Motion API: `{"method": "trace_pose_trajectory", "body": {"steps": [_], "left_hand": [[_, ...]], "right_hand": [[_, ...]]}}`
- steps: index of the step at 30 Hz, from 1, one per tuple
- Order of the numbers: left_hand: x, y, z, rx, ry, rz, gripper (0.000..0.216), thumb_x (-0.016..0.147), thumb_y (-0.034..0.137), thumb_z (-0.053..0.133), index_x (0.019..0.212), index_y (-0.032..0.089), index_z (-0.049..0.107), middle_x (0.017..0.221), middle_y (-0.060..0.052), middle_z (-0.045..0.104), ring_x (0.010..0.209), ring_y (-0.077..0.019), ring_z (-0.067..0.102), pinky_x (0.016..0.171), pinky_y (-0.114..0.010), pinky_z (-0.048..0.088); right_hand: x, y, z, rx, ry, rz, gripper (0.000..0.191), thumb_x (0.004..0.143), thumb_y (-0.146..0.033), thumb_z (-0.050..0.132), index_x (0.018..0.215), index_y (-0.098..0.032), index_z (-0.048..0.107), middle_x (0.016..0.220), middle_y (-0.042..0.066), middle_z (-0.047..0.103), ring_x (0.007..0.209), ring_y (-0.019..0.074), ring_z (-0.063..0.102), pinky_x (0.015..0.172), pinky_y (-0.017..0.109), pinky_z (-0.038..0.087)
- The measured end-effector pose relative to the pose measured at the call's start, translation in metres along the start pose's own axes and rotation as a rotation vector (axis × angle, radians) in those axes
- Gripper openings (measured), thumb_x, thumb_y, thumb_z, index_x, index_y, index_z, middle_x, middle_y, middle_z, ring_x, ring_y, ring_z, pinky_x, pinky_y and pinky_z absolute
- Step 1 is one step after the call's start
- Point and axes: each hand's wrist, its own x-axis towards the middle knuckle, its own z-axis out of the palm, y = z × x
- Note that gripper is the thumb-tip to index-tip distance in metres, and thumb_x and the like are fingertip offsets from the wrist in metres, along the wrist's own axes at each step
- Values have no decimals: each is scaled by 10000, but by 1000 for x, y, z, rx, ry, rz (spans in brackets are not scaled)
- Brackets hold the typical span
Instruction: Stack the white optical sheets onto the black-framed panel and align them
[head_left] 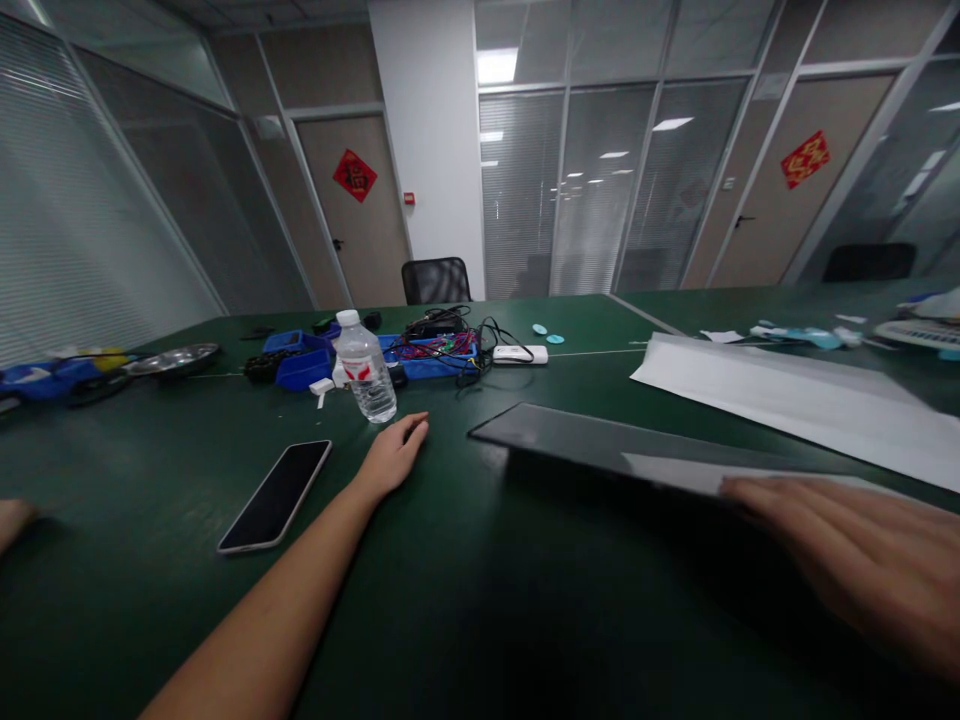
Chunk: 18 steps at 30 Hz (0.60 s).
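My left hand lies on the green table, arm stretched forward, fingers loosely extended and holding nothing. It rests just in front of a clear water bottle and to the right of a black phone lying face up. My right hand, blurred at the lower right, has its fingers laid over the near corner of a dark flat panel. The panel is raised off the table and casts a shadow beneath. The thumb is hidden.
Behind the bottle sit blue bins, tangled cables and a white device. A metal dish is at the left, and a long white sheet at the right. Part of another hand shows at the left edge.
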Motion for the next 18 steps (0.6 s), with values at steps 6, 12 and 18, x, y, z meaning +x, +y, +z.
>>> {"method": "trace_pose_trajectory", "body": {"steps": [6, 12, 18], "left_hand": [[0, 2, -1, -26, 13, 10, 750, 1024, 705, 335, 1352, 155, 726, 1443, -141, 717, 1388, -310, 635, 1237, -484, 431], [-2, 5, -2, 159, -159, 134, 704, 962, 713, 508, 1398, 205, 725, 1614, -144, 574, 1493, -338, 538, 1281, -525, 363], [-5, 11, -8, 354, -327, 143, 862, 902, 778, 584, 1565, 228, 580, 1732, -130, 397, 1621, -384, 329, 1313, -589, 268]], "right_hand": [[22, -80, 21, 59, -4, -344, 452, 994, -243, 495, 1403, -262, 686, 1395, 32, 716, 1143, 253, 741, 827, 421, 658], [51, -29, 78, 268, -239, -75, 423, 1077, -528, 478, 1282, -250, 723, 1211, 76, 776, 1054, 241, 754, 872, 406, 632], [65, 123, 130, 25, -398, 521, 685, 1050, -587, 432, 1571, -149, 508, 1562, 185, 555, 1391, 336, 556, 1179, 478, 441]]}}
